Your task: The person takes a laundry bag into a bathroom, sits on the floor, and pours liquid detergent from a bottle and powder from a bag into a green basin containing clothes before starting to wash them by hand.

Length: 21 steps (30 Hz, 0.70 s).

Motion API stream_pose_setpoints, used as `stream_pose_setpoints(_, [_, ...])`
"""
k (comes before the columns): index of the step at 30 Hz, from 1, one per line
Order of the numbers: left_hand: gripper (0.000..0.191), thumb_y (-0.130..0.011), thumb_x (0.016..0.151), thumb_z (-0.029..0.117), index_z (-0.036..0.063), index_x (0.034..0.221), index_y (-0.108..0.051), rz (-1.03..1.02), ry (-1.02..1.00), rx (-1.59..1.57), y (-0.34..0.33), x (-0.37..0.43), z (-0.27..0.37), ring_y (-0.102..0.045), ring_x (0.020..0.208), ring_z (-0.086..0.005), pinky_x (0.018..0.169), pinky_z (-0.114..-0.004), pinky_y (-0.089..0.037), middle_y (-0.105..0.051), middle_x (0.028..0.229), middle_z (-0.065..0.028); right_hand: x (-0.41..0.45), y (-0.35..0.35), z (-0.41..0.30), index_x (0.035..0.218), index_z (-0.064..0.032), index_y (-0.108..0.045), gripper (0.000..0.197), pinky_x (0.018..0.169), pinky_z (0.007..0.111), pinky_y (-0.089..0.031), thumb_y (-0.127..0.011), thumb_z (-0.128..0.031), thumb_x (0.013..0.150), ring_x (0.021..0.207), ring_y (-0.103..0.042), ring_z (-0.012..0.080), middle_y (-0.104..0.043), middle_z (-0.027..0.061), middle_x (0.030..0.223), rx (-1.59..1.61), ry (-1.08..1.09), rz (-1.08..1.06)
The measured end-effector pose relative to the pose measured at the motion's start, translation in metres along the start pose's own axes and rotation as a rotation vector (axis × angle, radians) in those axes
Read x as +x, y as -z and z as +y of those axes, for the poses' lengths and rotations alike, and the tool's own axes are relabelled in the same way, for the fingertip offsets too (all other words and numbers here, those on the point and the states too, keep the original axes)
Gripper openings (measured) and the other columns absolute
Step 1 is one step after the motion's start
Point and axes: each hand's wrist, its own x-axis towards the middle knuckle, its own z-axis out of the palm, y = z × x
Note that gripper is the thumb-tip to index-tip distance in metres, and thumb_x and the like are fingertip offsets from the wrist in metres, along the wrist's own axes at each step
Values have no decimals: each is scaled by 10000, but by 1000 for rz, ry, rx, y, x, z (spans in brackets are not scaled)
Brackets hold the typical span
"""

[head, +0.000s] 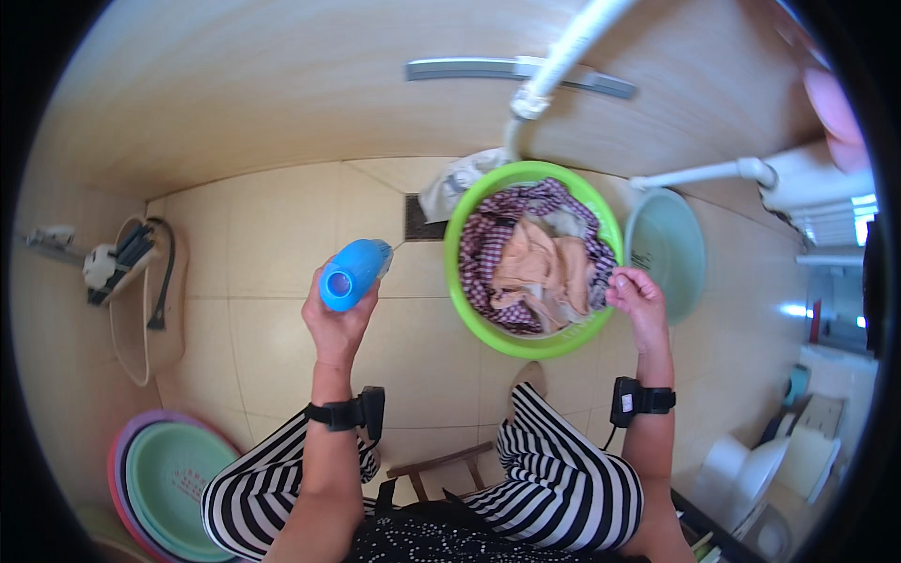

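My left hand (343, 320) grips a blue plastic bottle (361, 264) upright, its round top facing the camera, to the left of a bright green plastic basin (461, 310). Inside the basin lie a purple and white checked cloth (479, 246) and a peach-coloured cloth (538, 260), with some whitish fabric among them. At the basin's right rim is my right hand (633, 292), its fingers bent and the thumb near the fingertips, close to the checked cloth. Whether it pinches a bit of that cloth cannot be told.
A pale green basin (676, 246) leans right of the green one. Behind are a floor drain (422, 224), a whitish cloth (457, 186) and a white pipe (563, 56). Stacked basins (176, 478) stand lower left, a beige tub (165, 302) by the left wall, a wooden stool (443, 461) between the legs.
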Motion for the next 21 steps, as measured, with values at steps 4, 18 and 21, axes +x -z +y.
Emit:
stream_pose_setpoints(4, [399,-812,720,90,20,1070,-633,-128,-87,-12,-24,-2,58,-653,799,-127,749,-285,-535,-690,898,-56,-23,52,73,1092,-44,-656,183,694,253,-546,-625,-131,933,769,-646,116,-672,38,908,23,-87,211])
stream_pose_setpoints(18, [464,-790,661,94,20,1090,-629,-566,-248,-203,-144,-40,143,-699,822,-243,747,-322,-562,-689,947,-141,-20,13,208,1171,-72,-539,525,792,473,-519,-780,-156,713,965,-607,392,-512,177,1153,-943,-14,82])
stream_pose_setpoints(21, [438,-778,667,128,34,1071,-637,-566,-282,-193,-162,-46,153,-694,826,-290,745,-356,-566,-682,943,-153,-27,40,214,1101,-51,-572,444,746,436,-524,-776,-144,718,915,-624,357,-563,164,1058,-884,-27,121])
